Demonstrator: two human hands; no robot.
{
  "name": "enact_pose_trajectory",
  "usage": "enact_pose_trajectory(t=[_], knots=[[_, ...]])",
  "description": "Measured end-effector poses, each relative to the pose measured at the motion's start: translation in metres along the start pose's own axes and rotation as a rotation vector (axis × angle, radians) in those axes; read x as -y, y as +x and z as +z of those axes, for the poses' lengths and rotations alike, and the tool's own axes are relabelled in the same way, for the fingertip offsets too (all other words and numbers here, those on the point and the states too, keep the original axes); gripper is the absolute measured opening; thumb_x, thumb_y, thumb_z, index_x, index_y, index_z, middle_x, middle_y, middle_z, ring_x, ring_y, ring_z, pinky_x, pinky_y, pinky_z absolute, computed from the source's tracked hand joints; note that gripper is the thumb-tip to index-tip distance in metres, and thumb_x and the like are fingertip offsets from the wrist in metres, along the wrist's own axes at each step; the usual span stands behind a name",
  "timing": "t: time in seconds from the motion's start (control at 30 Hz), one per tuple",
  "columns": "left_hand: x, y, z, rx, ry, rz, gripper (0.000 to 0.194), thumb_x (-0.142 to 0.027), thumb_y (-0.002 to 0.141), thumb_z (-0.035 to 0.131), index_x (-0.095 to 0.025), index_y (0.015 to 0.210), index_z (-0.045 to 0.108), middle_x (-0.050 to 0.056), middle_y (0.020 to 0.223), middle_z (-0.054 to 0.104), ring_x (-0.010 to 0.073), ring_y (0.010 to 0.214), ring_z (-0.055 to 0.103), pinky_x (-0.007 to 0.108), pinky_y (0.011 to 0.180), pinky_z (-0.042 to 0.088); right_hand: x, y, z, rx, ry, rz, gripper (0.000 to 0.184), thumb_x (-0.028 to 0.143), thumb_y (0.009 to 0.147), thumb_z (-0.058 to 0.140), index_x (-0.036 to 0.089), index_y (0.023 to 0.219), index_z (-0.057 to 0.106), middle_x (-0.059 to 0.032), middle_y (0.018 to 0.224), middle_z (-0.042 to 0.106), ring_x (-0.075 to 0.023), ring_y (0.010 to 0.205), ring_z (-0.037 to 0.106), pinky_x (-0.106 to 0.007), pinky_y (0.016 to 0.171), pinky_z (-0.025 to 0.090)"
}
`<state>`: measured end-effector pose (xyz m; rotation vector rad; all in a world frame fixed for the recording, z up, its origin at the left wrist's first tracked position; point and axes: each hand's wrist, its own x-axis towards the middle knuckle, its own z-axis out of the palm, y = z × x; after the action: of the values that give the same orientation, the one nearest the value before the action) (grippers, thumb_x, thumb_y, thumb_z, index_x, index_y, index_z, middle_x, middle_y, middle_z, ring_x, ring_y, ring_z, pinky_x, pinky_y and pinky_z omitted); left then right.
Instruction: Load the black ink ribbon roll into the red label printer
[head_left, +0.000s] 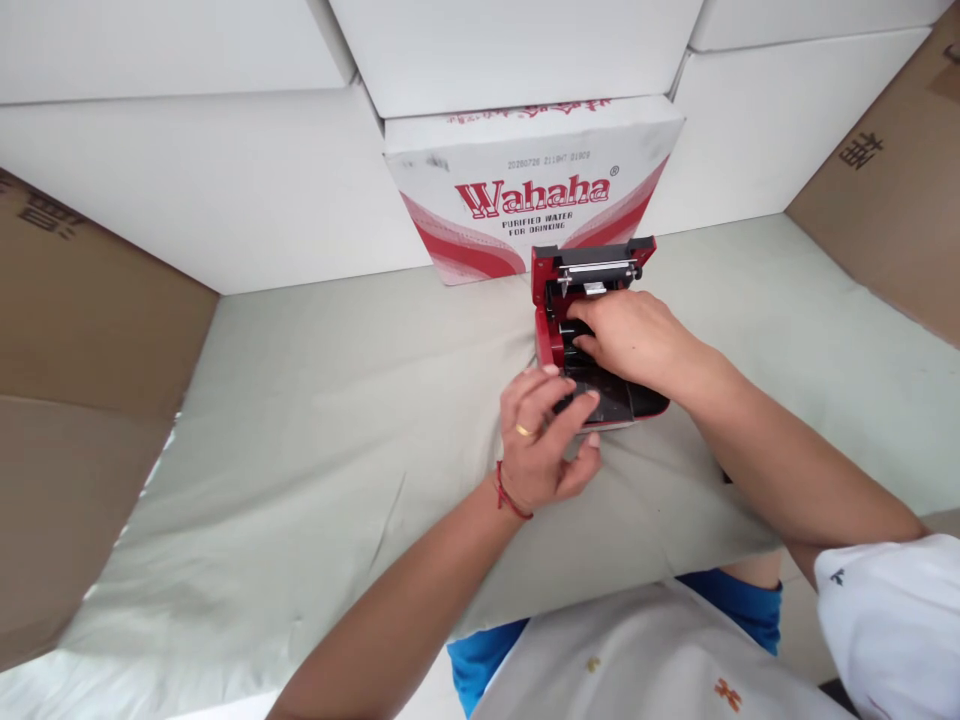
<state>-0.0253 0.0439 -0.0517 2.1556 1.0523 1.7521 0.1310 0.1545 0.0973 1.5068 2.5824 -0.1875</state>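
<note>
The printer (619,397) sits on the cloth (315,400) nearer than the box (536,205), lid (600,254) raised at its far end, apparently so the right hand (637,335) can reach inside, its grip untellable, while the left hand (541,435), fingers loosely spread, seemingly steadies the near-left edge.

Device (616,398) on cloth (315,400), carton (480,240) behind, cardboard (90,330) left.

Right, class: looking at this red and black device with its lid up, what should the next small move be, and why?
Probably ease the right hand clear before the lid is touched: that hand reaches inside the device, with the raised lid just behind it. The left hand, at the near left corner, could steady things.
</note>
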Motion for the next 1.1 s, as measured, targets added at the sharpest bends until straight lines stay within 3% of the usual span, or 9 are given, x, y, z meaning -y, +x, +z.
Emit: enact_pose_trajectory(t=[0.17,0.27,0.33,0.4,0.5,0.63,0.83,1.0,1.1], knots=[[0.002,-0.006,0.005,0.051,0.163,0.102,0.068,-0.024,0.095,0.073,-0.046,0.159,0.067,0.005,0.122,0.080,0.0340,0.117,0.069,0.056,0.113,0.050,-0.015,-0.022,-0.020,-0.061,0.334,-0.200,0.025,0.028,0.107,0.065,0.022,0.117,0.087,-0.0056,0.114,0.089,-0.0248,0.101,0.080,-0.035,0.089,0.056],[0.005,-0.006,0.003,0.024,0.200,0.127,0.066,-0.026,0.096,0.075,-0.047,0.158,0.069,0.004,0.116,0.082,0.0328,0.110,0.071,0.055,0.109,0.049,-0.027,-0.037,-0.033,-0.387,0.486,-0.107,0.029,0.034,0.112,0.060,0.024,0.118,0.087,-0.0046,0.111,0.088,-0.0232,0.097,0.079,-0.036,0.089,0.060],[0.005,-0.006,0.001,0.076,0.181,0.075,0.063,-0.027,0.096,0.075,-0.047,0.156,0.070,0.004,0.117,0.083,0.0331,0.111,0.073,0.058,0.113,0.047,-0.034,-0.039,-0.035,-0.597,0.479,-0.053,0.034,0.034,0.114,0.058,0.022,0.133,0.084,-0.0098,0.130,0.086,-0.0268,0.116,0.079,-0.040,0.100,0.061],[0.003,-0.004,0.000,0.107,0.150,0.049,0.058,-0.025,0.095,0.075,-0.044,0.150,0.072,0.003,0.119,0.084,0.0328,0.112,0.075,0.061,0.118,0.045,-0.039,-0.034,-0.032,-0.642,0.414,-0.081,0.044,0.035,0.115,0.056,0.019,0.153,0.074,-0.0143,0.157,0.075,-0.0310,0.145,0.068,-0.046,0.120,0.055],[-0.003,0.002,0.001,-0.005,0.228,0.153,0.043,-0.024,0.092,0.076,-0.038,0.133,0.078,0.003,0.112,0.083,0.0309,0.106,0.074,0.060,0.116,0.049,-0.045,-0.023,-0.022,-0.494,0.303,-0.169,0.054,0.039,0.116,0.052,0.021,0.166,0.063,-0.0129,0.172,0.064,-0.0345,0.161,0.055,-0.056,0.134,0.043],[-0.013,0.012,-0.002,-0.117,0.466,0.275,0.027,-0.026,0.092,0.075,-0.034,0.117,0.082,0.005,0.098,0.077,0.0280,0.099,0.070,0.046,0.093,0.057,-0.049,-0.024,-0.019,-0.400,0.232,-0.271,0.052,0.038,0.115,0.051,0.022,0.162,0.067,-0.0118,0.161,0.072,-0.0383,0.150,0.063,-0.062,0.127,0.049],[-0.022,0.019,-0.009,-0.041,0.479,0.295,0.026,-0.011,0.088,0.075,-0.023,0.111,0.080,0.004,0.092,0.074,0.0212,0.091,0.069,0.040,0.087,0.053,-0.051,-0.049,-0.022,-0.393,0.189,-0.431,0.039,0.024,0.114,0.047,0.022,0.128,0.084,-0.0102,0.119,0.083,-0.0312,0.112,0.074,-0.047,0.100,0.059],[-0.022,0.020,-0.010,-0.038,0.462,0.261,0.022,-0.013,0.089,0.074,-0.023,0.109,0.076,0.002,0.093,0.076,0.0215,0.092,0.074,0.043,0.097,0.053,-0.039,-0.050,-0.020,-0.123,-0.040,-0.508,0.039,0.000,0.102,0.043,0.016,0.090,0.076,-0.0066,0.088,0.071,-0.0195,0.078,0.059,-0.033,0.065,0.039],[-0.022,0.021,-0.009,-0.039,0.455,0.254,0.019,-0.014,0.090,0.073,-0.024,0.106,0.074,0.001,0.093,0.076,0.0219,0.092,0.074,0.044,0.098,0.054,-0.030,-0.047,-0.023,-0.026,-0.208,-0.535,0.042,-0.007,0.099,0.041,0.016,0.086,0.073,-0.0059,0.086,0.067,-0.0187,0.075,0.052,-0.035,0.062,0.029]])
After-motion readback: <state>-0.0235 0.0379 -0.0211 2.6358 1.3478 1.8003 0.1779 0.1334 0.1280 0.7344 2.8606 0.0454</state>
